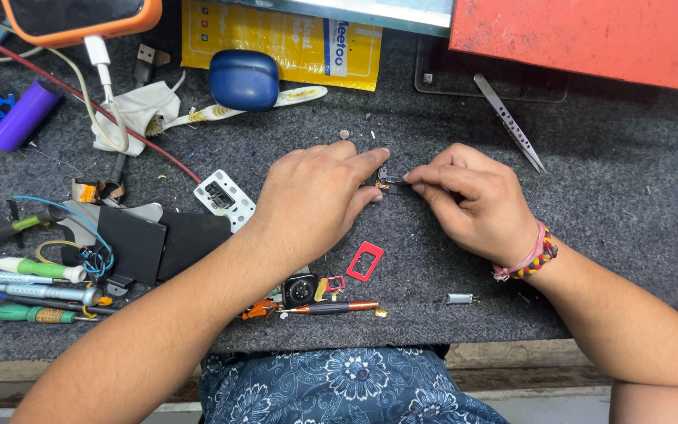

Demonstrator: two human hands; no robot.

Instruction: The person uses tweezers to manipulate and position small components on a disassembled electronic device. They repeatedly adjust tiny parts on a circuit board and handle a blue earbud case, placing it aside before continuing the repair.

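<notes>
Part: small black component (392, 185), mid-counter, long axis pointing toward the left and right edges.
Left hand (315, 200): grip clamped on its left end.
Right hand (472, 200): grip pinching its right end; both equally near.

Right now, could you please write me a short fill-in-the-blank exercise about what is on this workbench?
1. The left hand and right hand pinch a small black electronic part on the ____ felt mat.
2. The rectangular frame lying near the left wrist is ____.
3. The metal tweezers lie beyond the ____ hand.
4. The right wrist wears a beaded ____.

Missing words: grey; red; right; bracelet
</notes>
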